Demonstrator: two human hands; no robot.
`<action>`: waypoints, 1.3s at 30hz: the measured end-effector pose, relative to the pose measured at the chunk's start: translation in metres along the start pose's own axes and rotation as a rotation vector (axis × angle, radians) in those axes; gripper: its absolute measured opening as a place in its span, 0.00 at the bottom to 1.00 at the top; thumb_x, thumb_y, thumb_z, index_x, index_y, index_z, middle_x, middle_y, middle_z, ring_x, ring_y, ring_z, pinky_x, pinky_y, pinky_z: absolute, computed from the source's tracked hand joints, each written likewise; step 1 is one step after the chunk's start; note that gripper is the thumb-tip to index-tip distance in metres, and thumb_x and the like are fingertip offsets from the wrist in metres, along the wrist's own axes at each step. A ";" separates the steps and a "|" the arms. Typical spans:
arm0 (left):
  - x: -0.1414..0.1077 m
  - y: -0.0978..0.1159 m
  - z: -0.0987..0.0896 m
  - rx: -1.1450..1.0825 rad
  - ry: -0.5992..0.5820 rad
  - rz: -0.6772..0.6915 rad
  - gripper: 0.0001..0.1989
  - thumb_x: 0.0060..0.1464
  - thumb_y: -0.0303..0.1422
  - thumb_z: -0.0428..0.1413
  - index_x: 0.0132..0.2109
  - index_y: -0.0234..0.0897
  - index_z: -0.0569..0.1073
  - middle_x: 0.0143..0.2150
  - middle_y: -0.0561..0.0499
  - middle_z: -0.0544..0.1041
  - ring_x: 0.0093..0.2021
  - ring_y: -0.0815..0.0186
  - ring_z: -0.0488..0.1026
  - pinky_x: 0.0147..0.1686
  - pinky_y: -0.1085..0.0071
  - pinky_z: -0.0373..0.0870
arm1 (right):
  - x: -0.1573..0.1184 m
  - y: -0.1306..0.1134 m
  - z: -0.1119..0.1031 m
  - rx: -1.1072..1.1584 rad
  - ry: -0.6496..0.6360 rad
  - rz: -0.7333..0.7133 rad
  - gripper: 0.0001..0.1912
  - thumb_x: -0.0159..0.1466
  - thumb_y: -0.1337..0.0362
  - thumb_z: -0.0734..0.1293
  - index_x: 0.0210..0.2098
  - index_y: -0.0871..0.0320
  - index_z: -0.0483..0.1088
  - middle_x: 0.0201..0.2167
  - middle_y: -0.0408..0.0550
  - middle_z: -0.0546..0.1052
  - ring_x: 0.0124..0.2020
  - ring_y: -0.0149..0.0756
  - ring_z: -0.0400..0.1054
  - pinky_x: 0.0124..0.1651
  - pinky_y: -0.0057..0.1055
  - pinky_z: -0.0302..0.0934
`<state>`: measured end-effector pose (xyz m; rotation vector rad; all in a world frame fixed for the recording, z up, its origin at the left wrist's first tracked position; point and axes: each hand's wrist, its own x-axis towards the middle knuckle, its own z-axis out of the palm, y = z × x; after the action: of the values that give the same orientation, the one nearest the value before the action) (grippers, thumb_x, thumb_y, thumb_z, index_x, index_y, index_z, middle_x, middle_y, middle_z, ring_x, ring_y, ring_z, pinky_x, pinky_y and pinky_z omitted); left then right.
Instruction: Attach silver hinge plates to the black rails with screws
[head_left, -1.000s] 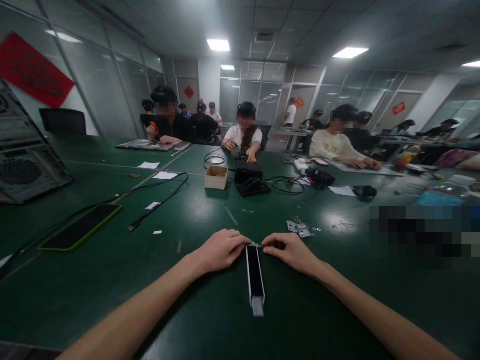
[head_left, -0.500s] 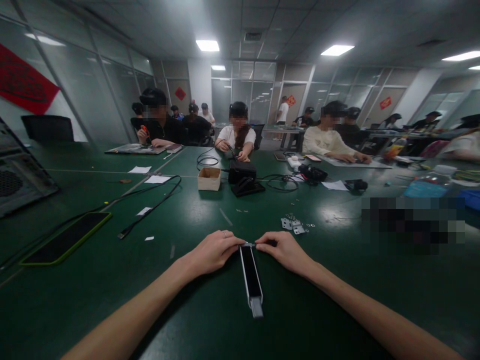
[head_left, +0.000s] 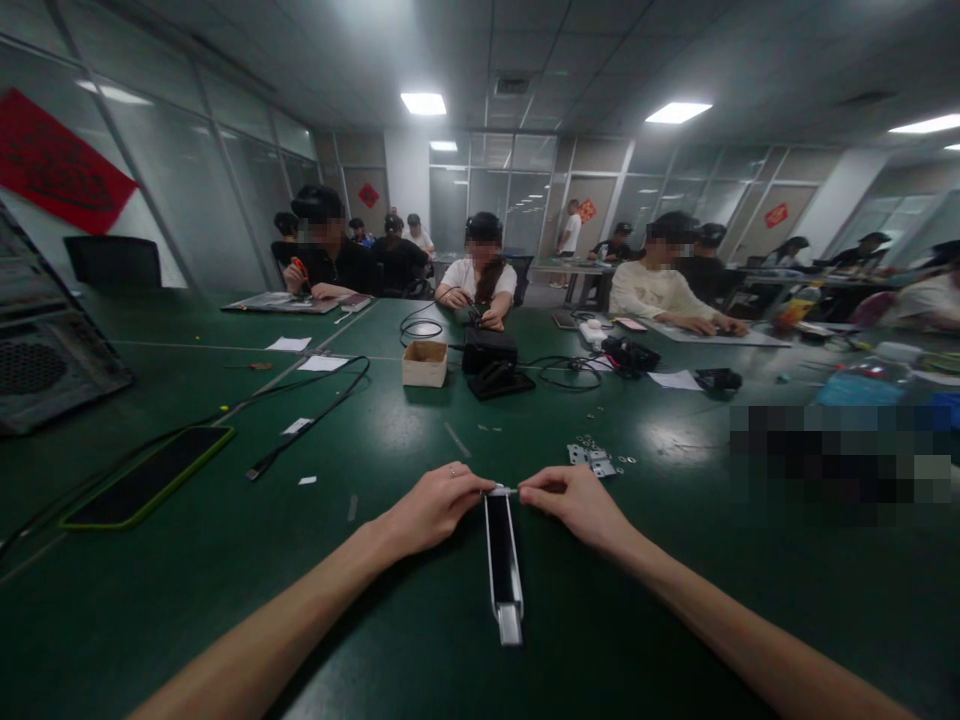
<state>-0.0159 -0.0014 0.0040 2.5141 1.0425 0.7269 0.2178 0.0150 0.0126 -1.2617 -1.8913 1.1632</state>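
A long, narrow piece with a silver frame and a black middle point(head_left: 502, 555) lies on the green table, its far end by my fingers. A short silver tab shows at its near end. My left hand point(head_left: 433, 508) is closed, with its fingertips pinching the far left corner of this piece. On the other side, my right hand point(head_left: 574, 503) pinches thumb to fingers against the far right corner. A thin, pale bit shows at the right fingertips, too small to name. Small metal plates point(head_left: 592, 459) and several rings lie beyond my right hand.
A phone-like slab with a green edge point(head_left: 150, 478) and a black USB cable point(head_left: 315, 412) lie to the left. Ahead stand a small open box point(head_left: 424, 364) and a black device point(head_left: 489, 350). A bottle point(head_left: 874, 375) stands at right. Co-workers sit across the table.
The view has shifted slightly, so everything sits a little lower and farther right. Both hands keep their pinch at the far end, with the right fingertips slightly farther from the corner.
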 end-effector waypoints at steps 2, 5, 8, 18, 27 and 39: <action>0.000 0.001 0.000 -0.048 0.056 -0.008 0.13 0.62 0.24 0.49 0.51 0.36 0.71 0.41 0.49 0.73 0.41 0.67 0.70 0.41 0.71 0.68 | 0.000 0.001 0.001 0.056 0.033 -0.041 0.09 0.57 0.60 0.69 0.34 0.59 0.77 0.31 0.47 0.79 0.33 0.36 0.71 0.36 0.32 0.64; 0.001 0.004 -0.001 -0.081 0.077 -0.021 0.12 0.61 0.23 0.49 0.50 0.36 0.71 0.40 0.50 0.75 0.41 0.67 0.71 0.42 0.70 0.68 | -0.002 0.005 0.003 0.076 0.078 -0.136 0.10 0.58 0.58 0.69 0.35 0.57 0.78 0.33 0.46 0.79 0.35 0.36 0.72 0.39 0.33 0.65; 0.001 0.008 -0.002 -0.094 0.072 -0.041 0.13 0.60 0.22 0.50 0.49 0.36 0.72 0.41 0.49 0.76 0.41 0.66 0.72 0.42 0.69 0.69 | -0.004 0.009 0.003 0.014 0.130 -0.248 0.09 0.59 0.59 0.69 0.36 0.55 0.78 0.34 0.45 0.79 0.35 0.36 0.72 0.40 0.33 0.65; 0.003 0.010 -0.005 -0.274 0.077 -0.189 0.11 0.57 0.25 0.53 0.47 0.35 0.74 0.42 0.49 0.77 0.40 0.65 0.73 0.42 0.68 0.69 | -0.004 0.013 0.005 0.068 0.143 -0.300 0.09 0.59 0.59 0.69 0.38 0.54 0.78 0.33 0.45 0.78 0.34 0.35 0.70 0.37 0.31 0.65; 0.003 0.007 -0.002 -0.444 0.026 -0.287 0.12 0.56 0.27 0.55 0.48 0.34 0.74 0.39 0.51 0.76 0.37 0.67 0.71 0.41 0.69 0.68 | -0.003 0.013 0.003 0.211 0.088 -0.356 0.08 0.56 0.59 0.71 0.34 0.54 0.79 0.31 0.45 0.77 0.33 0.34 0.70 0.39 0.32 0.65; 0.004 0.011 -0.007 -0.637 -0.071 -0.247 0.13 0.56 0.25 0.54 0.48 0.34 0.75 0.42 0.49 0.78 0.41 0.65 0.73 0.45 0.67 0.68 | -0.003 0.009 -0.002 0.458 -0.126 -0.313 0.08 0.53 0.59 0.74 0.30 0.55 0.78 0.32 0.44 0.78 0.35 0.33 0.70 0.40 0.31 0.65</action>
<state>-0.0111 -0.0054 0.0162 1.8212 0.8948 0.7440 0.2243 0.0145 0.0058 -0.6353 -1.6955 1.4196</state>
